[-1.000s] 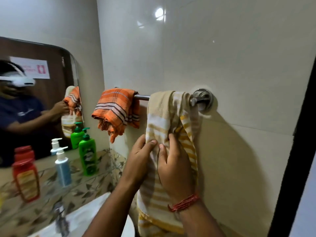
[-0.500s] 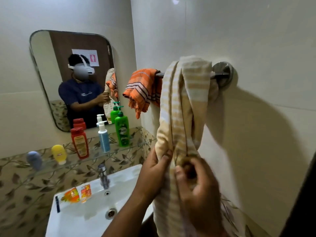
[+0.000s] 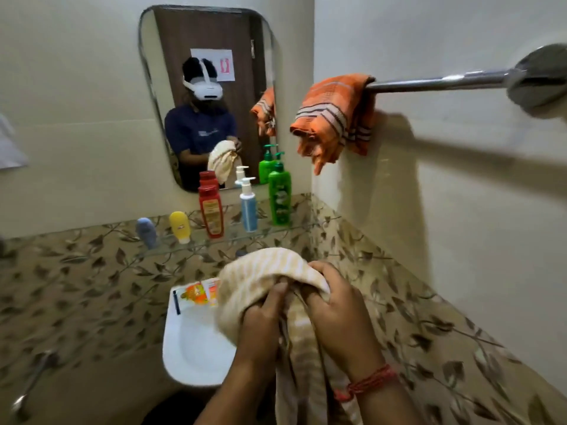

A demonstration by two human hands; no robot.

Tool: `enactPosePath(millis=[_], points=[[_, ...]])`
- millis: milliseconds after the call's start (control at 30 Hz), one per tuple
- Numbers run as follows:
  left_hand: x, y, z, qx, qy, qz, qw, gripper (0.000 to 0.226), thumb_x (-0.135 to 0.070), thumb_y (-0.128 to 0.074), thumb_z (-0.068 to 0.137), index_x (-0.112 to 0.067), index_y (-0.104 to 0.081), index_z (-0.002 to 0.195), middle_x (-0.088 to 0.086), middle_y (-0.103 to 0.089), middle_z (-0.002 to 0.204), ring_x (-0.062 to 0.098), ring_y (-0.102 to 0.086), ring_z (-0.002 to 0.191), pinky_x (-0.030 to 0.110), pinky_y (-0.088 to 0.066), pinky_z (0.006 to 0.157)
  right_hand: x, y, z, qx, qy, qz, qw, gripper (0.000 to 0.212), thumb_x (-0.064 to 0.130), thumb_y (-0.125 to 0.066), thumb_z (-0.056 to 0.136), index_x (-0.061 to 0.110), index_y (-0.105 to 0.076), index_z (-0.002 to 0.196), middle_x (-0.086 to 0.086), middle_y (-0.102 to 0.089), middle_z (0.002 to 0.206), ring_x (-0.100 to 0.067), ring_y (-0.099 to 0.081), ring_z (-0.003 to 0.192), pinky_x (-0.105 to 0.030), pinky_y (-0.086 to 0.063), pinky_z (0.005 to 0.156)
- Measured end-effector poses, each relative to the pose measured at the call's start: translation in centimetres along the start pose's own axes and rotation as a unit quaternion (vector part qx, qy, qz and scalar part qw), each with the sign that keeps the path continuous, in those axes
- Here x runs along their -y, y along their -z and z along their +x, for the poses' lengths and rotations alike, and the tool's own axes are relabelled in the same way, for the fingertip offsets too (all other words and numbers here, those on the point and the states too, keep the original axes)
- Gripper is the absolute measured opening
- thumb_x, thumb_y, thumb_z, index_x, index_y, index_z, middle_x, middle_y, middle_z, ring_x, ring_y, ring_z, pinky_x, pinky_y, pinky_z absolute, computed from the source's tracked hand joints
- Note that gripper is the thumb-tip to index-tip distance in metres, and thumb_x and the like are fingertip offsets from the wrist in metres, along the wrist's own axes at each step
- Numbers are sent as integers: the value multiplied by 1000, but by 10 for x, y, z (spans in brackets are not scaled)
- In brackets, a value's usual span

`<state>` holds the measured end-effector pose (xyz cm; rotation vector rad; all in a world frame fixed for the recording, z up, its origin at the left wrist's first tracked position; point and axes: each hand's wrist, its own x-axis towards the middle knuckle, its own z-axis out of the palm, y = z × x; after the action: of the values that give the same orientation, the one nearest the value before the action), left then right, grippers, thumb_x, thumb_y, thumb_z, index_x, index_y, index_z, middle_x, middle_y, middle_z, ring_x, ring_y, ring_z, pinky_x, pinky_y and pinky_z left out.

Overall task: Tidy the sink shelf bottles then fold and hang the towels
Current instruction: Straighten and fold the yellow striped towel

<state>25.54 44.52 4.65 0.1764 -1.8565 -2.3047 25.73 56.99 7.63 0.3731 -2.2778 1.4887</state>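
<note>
Both my hands, left (image 3: pixel 264 320) and right (image 3: pixel 334 314), grip the striped towel (image 3: pixel 260 280) above the sink (image 3: pixel 190 342). The towel bar (image 3: pixel 435 82) is bare right of the orange towel (image 3: pixel 334 118).

The fingertips of both hands are buried in the folds of the striped towel (image 3: pixel 264 280), whose lower end is cut off by the bottom edge. The tap is hidden behind it, as is part of the sink (image 3: pixel 190 348). The rail mount (image 3: pixel 540 78) at far right is blurred and cropped. Bottle labels cannot be read.
</note>
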Motion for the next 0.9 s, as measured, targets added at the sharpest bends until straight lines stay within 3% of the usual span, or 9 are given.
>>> enactPosePath(millis=[67,167,267,333,433,533,600,767,900], points=[[-5,19,8,-56,-10,60,997,27,-52,-61,91,-43,-80,74,-8,-79,81,17,-74,90,39,-54,92,8,-20,6,18,-7,0,1000,16,20,-59,96,30,-66,106,14,-71,95,0,-64,89,-25,-51,75],[-21,45,16,-53,-25,93,994,57,-80,-57,69,-30,-81,80,-13,-79,85,4,-72,90,30,-52,92,15,-39,15,18,-61,37,997,14,30,-54,100,26,-68,98,11,-72,91,-1,-65,86,-31,-53,80],[-35,75,26,-15,-55,89,994,56,-75,-66,69,-26,-77,95,-17,-78,98,0,-70,99,25,-53,93,22,-57,25,36,-155,150,976,25,27,-50,103,19,-73,96,2,-77,92,-15,-71,92,-34,-57,85],[-41,98,37,-16,-72,80,994,50,-70,-65,72,-27,-76,95,-20,-77,96,-4,-70,95,14,-54,80,25,-73,32,74,-189,183,962,27,29,-51,103,20,-75,96,5,-79,89,-10,-73,85,-21,-57,73],[-45,123,47,-39,-70,55,995,61,-78,-63,68,-24,-78,94,-14,-79,96,0,-72,94,18,-55,77,26,-94,40,76,-161,111,978,27,45,-52,99,25,-70,95,8,-75,85,6,-67,77,-4,-44,57],[-49,137,54,-14,-72,64,995,65,-91,-62,59,-38,-78,93,-13,-79,98,2,-73,96,24,-56,81,31,-114,43,26,-83,77,993,33,61,-52,89,33,-59,105,14,-65,100,4,-61,93,-6,-44,70],[-53,140,58,-2,-83,70,994,57,-93,-58,60,-50,-76,92,-16,-78,100,2,-72,99,29,-57,86,36,-121,45,60,-26,73,995,36,64,-56,87,40,-51,115,18,-58,113,7,-56,105,-9,-44,80],[-63,142,70,-66,-98,52,992,42,-81,-50,78,-49,-76,86,-10,-80,90,6,-76,87,23,-59,70,35,-118,61,290,106,-57,949,62,40,-69,90,39,-35,142,22,-39,140,17,-38,123,4,-28,92],[-69,131,75,-91,-97,35,990,47,-62,-48,86,-27,-80,81,-3,-79,83,6,-76,80,16,-56,63,29,-114,84,261,90,-30,961,52,7,-58,90,33,-44,133,8,-60,124,-6,-57,109,-24,-48,92]])
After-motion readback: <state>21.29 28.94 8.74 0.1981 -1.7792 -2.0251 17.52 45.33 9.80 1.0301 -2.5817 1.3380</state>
